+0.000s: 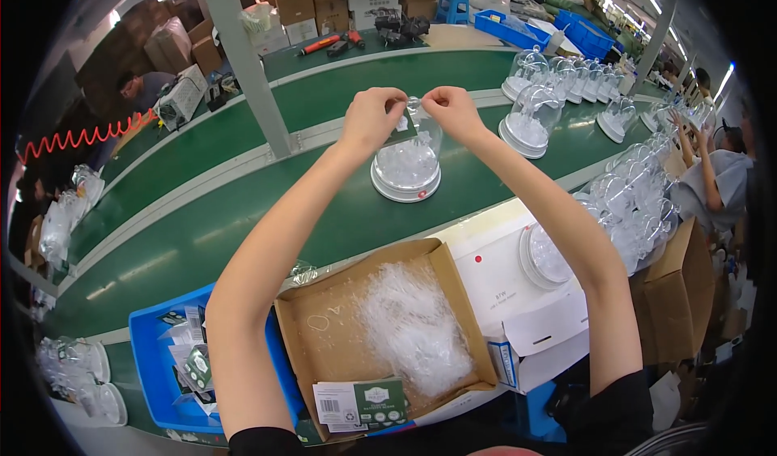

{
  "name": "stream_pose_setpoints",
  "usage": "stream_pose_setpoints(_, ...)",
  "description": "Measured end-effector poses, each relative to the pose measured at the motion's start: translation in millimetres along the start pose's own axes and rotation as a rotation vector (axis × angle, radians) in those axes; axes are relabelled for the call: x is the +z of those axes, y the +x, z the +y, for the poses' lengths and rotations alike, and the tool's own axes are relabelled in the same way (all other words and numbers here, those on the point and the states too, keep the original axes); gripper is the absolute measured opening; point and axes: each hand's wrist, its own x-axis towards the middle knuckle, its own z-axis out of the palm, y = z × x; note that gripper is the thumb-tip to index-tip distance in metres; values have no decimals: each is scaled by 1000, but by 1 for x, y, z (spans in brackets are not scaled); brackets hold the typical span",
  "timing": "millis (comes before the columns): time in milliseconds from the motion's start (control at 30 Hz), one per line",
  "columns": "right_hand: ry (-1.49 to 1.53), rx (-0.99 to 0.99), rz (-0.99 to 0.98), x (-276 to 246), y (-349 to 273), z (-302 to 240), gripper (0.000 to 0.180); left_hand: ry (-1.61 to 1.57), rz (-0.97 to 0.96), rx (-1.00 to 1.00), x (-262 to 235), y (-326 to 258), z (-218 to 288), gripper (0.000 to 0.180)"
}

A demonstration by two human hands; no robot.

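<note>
A clear dome (423, 136) on a round white base (407, 182) stands on the green conveyor belt ahead of me, with pale, clear contents inside. Both my hands meet at its top. My left hand (375, 118) is closed in a pinch, with a small dark green card (401, 129) at its fingertips, partly covering the dome. Just right of the top knob, my right hand (455, 113) pinches thumb to fingers; whatever is between them is too small to make out. A small red spot (422, 195) shows on the base's front.
Close to me lies a cardboard tray (324, 351) with clear plastic strands (413, 322) and printed cards (380, 402). Left of it is a blue bin (150, 375) of cards. More domes (530, 120) line the belt at right, where another person (712, 177) works. A metal post (243, 59) rises beyond.
</note>
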Motion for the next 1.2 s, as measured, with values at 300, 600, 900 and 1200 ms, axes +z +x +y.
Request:
stream_pose_setpoints(300, -76, -14, -68, -11, -3, 3, 22, 150, -5, 189, 4, 4, 1, 29)
stream_pose_setpoints(600, 66, 68, -84, 3, -10, -6, 21, 190, -199, 140, 7, 0, 34, 19)
stream_pose_setpoints(900, -118, 50, -224, 9, 7, -20, 30, 211, -243, 340, -12, 9, 33, 10)
stream_pose_setpoints(1200, 38, -9, -189, 17, 2, -7, 26, 194, -252, 269, -17, -1, 42, 7)
